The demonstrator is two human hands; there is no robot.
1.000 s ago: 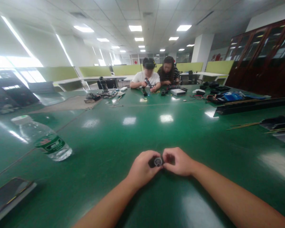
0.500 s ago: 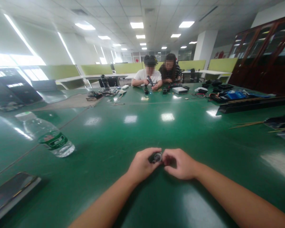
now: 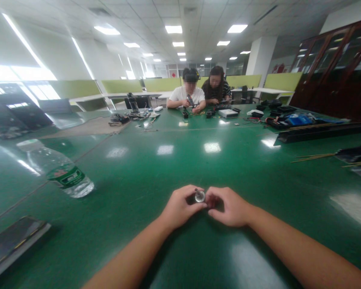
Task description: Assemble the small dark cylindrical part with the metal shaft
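Note:
A small round metal part (image 3: pixel 200 197), silvery with a short stem poking up from it, sits between the fingers and thumb of my left hand (image 3: pixel 179 206). The left fingers curve behind it and the thumb lies along its near side. At the part's right edge, my right hand (image 3: pixel 228 205) is closed, its fingers curled and their tips against or very close to the part. Whether the right fingertips pinch anything is hidden. Both hands are just above the green tabletop (image 3: pixel 180 172).
A water bottle (image 3: pixel 67 176) is at the left, with a dark flat device (image 3: pixel 15 241) nearer me. Across the table two people (image 3: pixel 186 94) lean over small parts. Tools and a blue item (image 3: pixel 299 119) lie at the far right, beside a long black tray (image 3: pixel 325 131) and thin rods (image 3: pixel 314 157).
The metal part has turned in my left fingers, so its stem now points up and away. My left thumb has slid right below it. The right hand has barely moved.

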